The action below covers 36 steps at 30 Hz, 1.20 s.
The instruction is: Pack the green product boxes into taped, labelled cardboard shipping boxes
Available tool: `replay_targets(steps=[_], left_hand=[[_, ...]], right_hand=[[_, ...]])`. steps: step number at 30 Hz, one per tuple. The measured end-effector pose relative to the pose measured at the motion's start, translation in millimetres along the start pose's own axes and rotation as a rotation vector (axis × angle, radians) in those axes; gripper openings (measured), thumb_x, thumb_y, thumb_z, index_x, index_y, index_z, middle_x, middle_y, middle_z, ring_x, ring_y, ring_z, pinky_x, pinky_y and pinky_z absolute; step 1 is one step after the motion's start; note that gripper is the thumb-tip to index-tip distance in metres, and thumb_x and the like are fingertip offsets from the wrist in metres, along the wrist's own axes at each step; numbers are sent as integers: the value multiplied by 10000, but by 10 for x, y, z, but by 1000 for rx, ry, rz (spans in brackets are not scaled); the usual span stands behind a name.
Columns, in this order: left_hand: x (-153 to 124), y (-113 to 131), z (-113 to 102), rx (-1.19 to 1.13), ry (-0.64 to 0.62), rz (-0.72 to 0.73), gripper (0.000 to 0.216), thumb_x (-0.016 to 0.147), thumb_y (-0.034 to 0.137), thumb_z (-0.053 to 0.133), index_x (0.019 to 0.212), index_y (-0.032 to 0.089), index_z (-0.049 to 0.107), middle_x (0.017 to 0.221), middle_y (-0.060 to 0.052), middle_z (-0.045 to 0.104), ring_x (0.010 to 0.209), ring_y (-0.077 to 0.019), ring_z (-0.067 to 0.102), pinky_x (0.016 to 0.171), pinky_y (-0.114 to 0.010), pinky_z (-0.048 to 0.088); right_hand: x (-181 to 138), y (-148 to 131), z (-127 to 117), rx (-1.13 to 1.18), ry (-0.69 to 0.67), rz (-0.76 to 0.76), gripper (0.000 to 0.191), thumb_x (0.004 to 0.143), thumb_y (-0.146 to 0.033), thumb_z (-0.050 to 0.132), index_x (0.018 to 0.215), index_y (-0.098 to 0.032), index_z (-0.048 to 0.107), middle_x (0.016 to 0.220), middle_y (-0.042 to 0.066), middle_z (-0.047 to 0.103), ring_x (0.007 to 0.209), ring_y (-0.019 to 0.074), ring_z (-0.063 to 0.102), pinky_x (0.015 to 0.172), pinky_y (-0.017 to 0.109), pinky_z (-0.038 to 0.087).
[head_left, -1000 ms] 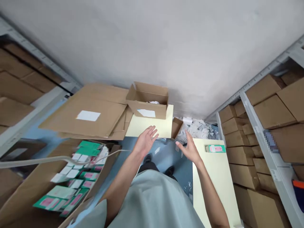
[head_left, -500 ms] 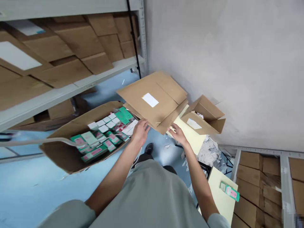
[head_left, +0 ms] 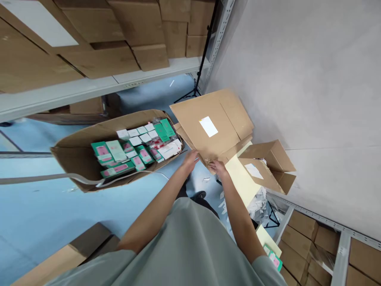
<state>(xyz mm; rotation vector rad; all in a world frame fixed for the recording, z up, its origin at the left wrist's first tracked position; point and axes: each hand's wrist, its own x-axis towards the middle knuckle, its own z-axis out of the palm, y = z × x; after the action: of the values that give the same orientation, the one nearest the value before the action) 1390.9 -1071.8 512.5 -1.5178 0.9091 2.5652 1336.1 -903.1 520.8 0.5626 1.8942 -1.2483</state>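
Note:
A flattened cardboard box [head_left: 228,115] with a white label lies slanted on a pale yellow table, with more folded cardboard under it. My left hand [head_left: 190,160] is at its near left edge, fingers closed against the board. At the near corner, my right hand [head_left: 218,167] pinches the cardboard; the fingertips are partly hidden. To the left stands a large open carton [head_left: 71,149] holding several green, pink and white small boxes [head_left: 138,149]. An open cardboard box [head_left: 262,176] with a torn label sits on the right, beside the wall.
Shelving [head_left: 143,78] with brown cartons runs along the upper left; another rack [head_left: 342,254] stands lower right. A black stand [head_left: 194,89] is in the corner. Paper scraps [head_left: 258,202] lie near the yellow table [head_left: 245,182]. A grey-white strap [head_left: 59,176] crosses the large carton.
Both hands have closed in on the near edge and corner of the flattened cardboard, where the fingers were apart before. My view has swung, moving the carton and shelf upward.

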Motion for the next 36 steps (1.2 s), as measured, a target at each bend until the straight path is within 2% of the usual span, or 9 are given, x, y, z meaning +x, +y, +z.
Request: replay_targets(steps=[5,9,15,20,24,27,29,31,36], left_hand=[[-41,-105,-39,-6,-65,-30,354,623,322,934,826,209,668,926,-52,788,1012,-227,715,963,-339,504],[-70,-52,-38,-65,-58,-42,369,643,316,968,876,198,707,904,-61,805,1010,-232,757,974,-339,541],[-116,463,233,-197,-48,-16,258,837,268,898,1033,197,746,887,-61,823,928,-222,797,941,-342,624],[-566,780,602,-219,-150,20,241,919,189,825,1150,174,758,963,-84,856,972,-266,830,961,-416,676],[-1072,790,894,-159,-305,38,186,944,63,755,1109,146,773,994,-90,862,944,-214,841,952,-326,679],[-1412,709,1224,-79,-456,34,195,925,-2,747,1051,143,782,1003,-75,866,908,-167,840,937,-246,669],[-1611,597,1503,1,-553,51,207,897,-26,760,990,158,775,986,-51,867,890,-142,836,931,-218,666],[-1794,413,1803,105,-657,73,211,852,-22,796,928,171,758,978,-40,868,894,-136,834,930,-212,665],[-2239,-458,2458,449,-951,30,348,684,195,991,961,181,781,1086,-93,873,1099,-252,824,1008,-317,670]], right_hand=[[13,3,130,84,15,15,214,882,-330,784,780,-231,623,680,4,693,790,192,747,804,305,618],[-117,-16,185,130,28,-85,313,808,-349,838,709,-251,557,626,-41,638,739,171,693,790,298,593],[-603,-189,223,202,66,-356,435,727,-499,887,650,-268,527,599,-57,611,702,168,629,744,297,539],[-1188,-451,-10,278,79,-576,462,662,-599,904,677,-254,599,633,-44,657,677,168,628,709,287,517],[-1708,-403,-418,288,109,-764,488,710,-640,910,696,-243,628,668,-25,683,677,178,655,714,302,534],[-2085,-174,-833,260,162,-868,464,794,-671,871,784,-243,690,741,3,732,717,199,703,759,334,578],[-2356,32,-1200,284,274,-893,455,806,-669,873,919,-242,759,810,20,770,745,210,732,777,348,600],[-2688,292,-1661,334,503,-908,488,828,-663,862,1063,-241,791,880,39,800,776,216,754,793,355,612],[-3910,1390,-2877,430,1361,-810,522,919,-673,767,1123,-195,797,1003,106,829,915,250,774,876,389,624]])
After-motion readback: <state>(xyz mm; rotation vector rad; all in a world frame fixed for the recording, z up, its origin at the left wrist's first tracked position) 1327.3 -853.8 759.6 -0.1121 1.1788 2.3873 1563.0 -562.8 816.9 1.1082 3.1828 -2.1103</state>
